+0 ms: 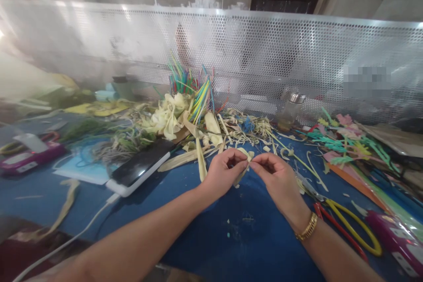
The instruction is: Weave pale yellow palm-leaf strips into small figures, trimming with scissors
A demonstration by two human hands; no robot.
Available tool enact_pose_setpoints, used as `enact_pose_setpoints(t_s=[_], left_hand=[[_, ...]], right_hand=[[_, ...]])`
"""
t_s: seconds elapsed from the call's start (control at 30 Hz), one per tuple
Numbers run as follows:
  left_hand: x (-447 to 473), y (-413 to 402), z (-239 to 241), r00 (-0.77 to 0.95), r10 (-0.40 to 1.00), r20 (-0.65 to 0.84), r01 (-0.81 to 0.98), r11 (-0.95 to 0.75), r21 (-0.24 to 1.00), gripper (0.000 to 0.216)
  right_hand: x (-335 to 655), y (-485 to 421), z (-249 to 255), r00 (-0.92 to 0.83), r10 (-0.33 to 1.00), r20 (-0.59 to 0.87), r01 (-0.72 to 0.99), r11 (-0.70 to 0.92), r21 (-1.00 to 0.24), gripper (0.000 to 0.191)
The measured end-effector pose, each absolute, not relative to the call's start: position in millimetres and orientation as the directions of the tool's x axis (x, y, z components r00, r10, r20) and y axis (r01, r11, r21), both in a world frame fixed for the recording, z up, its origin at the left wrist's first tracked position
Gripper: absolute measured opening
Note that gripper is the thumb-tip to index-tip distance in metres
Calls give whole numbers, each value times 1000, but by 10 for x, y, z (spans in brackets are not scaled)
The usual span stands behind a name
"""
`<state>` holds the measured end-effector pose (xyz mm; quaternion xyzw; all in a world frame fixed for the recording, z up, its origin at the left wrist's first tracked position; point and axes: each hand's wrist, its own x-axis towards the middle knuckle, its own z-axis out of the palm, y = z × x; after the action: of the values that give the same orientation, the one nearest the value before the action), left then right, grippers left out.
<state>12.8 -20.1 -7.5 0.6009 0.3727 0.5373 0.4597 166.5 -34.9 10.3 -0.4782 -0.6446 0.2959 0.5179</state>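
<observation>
Both hands meet over the middle of the blue tabletop (244,246). Between their fingertips is a small piece of pale yellow corn husk (247,154). My left hand (228,167) pinches it from the left, thumb against the curled forefinger. My right hand (272,174) pinches the same piece from the right; a gold band circles that wrist. Part of the husk hangs below the fingers, and the rest is hidden by them. Just behind the hands lie more husk strips (213,128) and a heap of cream husk pieces (172,116).
Scissors (353,224) with red and yellow handles lie right of my right forearm. A phone on a white power bank (142,165) sits to the left, its cable (72,238) running toward me. Purple power strips (33,156) flank both sides. A glass bottle (291,110) stands behind.
</observation>
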Motion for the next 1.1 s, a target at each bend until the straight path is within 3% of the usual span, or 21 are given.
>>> enact_pose_setpoints(t_s=[0.23, 0.47, 0.63, 0.8, 1.1], left_hand=[[127, -204, -66, 188, 949, 255, -91, -241, 966, 30], [118, -196, -35, 277, 956, 102, -204, -45, 978, 34], [129, -208, -46, 302, 953, -32, -368, 148, 918, 33], [136, -240, -34, 333, 938, -92, -503, 260, 824, 29], [147, -255, -34, 353, 911, -212, -582, 392, 713, 15]], right_hand=[[1682, -372, 165, -55, 894, 444, 432, 422, -797, 8], [1711, -353, 116, -90, 842, 532, 523, 494, -694, 9], [1744, -332, 127, -248, 674, 696, 666, 641, -383, 10], [1754, -336, 167, -396, 560, 728, 724, 678, -127, 12], [1763, -427, 171, -458, 464, 758, 796, 594, 117, 23]])
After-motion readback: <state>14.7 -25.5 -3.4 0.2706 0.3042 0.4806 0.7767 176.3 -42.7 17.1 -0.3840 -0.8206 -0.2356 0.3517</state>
